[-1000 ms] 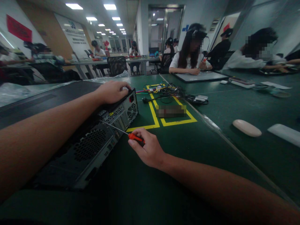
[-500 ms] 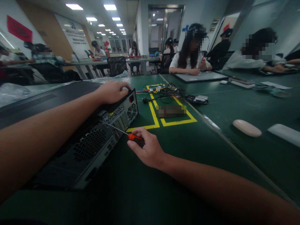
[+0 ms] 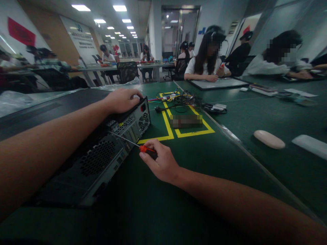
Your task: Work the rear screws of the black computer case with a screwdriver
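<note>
A desktop computer case (image 3: 98, 158) lies on its side, its rear panel facing me with vents, a fan grille and ports. My left hand (image 3: 124, 100) rests on top of the case near its far rear corner, fingers stretched toward the edge. In my right hand (image 3: 163, 160) is a screwdriver (image 3: 143, 149) with a red and dark handle, gripped between thumb and fingers. Its long thin shaft points left to the upper edge of the rear panel. The tip's exact contact point is too dark to make out.
Tangled cables (image 3: 187, 99) with a plug lie beyond the case, beside yellow tape (image 3: 170, 127) and a blurred-out object (image 3: 186, 121). A pale oval case (image 3: 269, 139) and a white object (image 3: 310, 145) are at right. Across the green table (image 3: 224, 170), people work.
The screwdriver handle and my right hand have shifted very slightly. My left hand and the computer case have stayed put.
</note>
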A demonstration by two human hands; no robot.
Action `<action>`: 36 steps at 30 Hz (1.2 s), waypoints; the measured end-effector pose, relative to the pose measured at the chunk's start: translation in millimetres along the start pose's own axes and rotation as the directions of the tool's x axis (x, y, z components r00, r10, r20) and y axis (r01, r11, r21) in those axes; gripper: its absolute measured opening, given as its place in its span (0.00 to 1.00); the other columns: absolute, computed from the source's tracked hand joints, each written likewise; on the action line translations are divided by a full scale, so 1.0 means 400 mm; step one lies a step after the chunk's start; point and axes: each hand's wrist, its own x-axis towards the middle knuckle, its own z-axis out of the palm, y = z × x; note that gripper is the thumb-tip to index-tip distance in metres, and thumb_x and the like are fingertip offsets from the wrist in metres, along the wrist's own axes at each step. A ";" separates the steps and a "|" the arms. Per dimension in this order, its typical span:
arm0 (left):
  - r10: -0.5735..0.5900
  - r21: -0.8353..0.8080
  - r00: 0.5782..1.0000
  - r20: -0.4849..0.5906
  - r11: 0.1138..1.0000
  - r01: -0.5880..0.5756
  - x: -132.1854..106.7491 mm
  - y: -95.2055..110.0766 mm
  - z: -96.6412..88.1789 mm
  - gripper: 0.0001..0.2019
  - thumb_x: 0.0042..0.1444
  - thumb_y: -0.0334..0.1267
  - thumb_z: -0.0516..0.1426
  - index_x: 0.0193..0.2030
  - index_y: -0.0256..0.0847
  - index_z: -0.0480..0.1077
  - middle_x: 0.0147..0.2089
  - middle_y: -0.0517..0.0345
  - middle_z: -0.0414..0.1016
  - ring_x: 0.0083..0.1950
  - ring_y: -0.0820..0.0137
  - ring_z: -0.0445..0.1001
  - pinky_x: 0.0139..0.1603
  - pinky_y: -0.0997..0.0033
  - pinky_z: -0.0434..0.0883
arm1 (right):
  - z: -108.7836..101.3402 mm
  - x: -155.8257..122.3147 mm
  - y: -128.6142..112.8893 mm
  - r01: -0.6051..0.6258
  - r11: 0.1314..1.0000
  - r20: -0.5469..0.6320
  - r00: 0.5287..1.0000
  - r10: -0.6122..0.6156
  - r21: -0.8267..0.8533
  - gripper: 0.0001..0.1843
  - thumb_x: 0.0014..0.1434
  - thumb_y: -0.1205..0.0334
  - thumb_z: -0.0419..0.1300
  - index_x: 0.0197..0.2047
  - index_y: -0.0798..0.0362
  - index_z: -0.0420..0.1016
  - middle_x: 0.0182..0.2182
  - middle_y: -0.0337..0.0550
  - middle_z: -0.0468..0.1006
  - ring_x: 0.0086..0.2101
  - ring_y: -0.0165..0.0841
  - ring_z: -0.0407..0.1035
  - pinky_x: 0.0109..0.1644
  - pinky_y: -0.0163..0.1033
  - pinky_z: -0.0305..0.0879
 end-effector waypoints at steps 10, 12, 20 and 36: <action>0.014 -0.005 1.000 -0.021 1.000 -0.014 0.013 -0.016 0.012 0.29 0.77 0.45 0.49 0.75 0.39 0.80 0.56 0.44 0.86 0.53 0.55 0.78 0.59 0.55 0.71 | -0.003 -0.001 -0.003 -0.006 1.000 -0.004 1.000 0.006 -0.002 0.12 0.76 0.47 0.65 0.53 0.46 0.76 0.43 0.44 0.86 0.40 0.40 0.80 0.48 0.48 0.78; 0.014 -0.012 1.000 -0.021 1.000 -0.015 0.021 -0.024 0.017 0.30 0.75 0.46 0.50 0.74 0.40 0.80 0.55 0.43 0.86 0.54 0.52 0.80 0.60 0.52 0.73 | -0.004 -0.001 -0.005 -0.011 1.000 0.000 1.000 0.011 0.002 0.12 0.77 0.47 0.65 0.53 0.46 0.76 0.43 0.44 0.86 0.40 0.40 0.80 0.48 0.48 0.78; 0.003 -0.019 0.999 -0.032 1.000 -0.004 0.030 -0.037 0.023 0.32 0.70 0.50 0.52 0.74 0.47 0.81 0.53 0.44 0.87 0.56 0.48 0.82 0.61 0.49 0.74 | -0.001 -0.004 -0.004 -0.013 1.000 -0.008 1.000 0.013 0.019 0.13 0.77 0.48 0.65 0.53 0.47 0.77 0.43 0.44 0.85 0.39 0.38 0.79 0.47 0.46 0.77; 0.021 -0.024 0.999 -0.034 0.999 -0.022 0.032 -0.038 0.024 0.30 0.72 0.50 0.51 0.73 0.46 0.82 0.55 0.42 0.87 0.57 0.48 0.82 0.61 0.50 0.74 | 0.001 -0.005 0.000 -0.021 1.000 0.004 1.000 0.021 0.015 0.14 0.73 0.50 0.69 0.55 0.45 0.74 0.45 0.44 0.88 0.40 0.39 0.81 0.48 0.48 0.81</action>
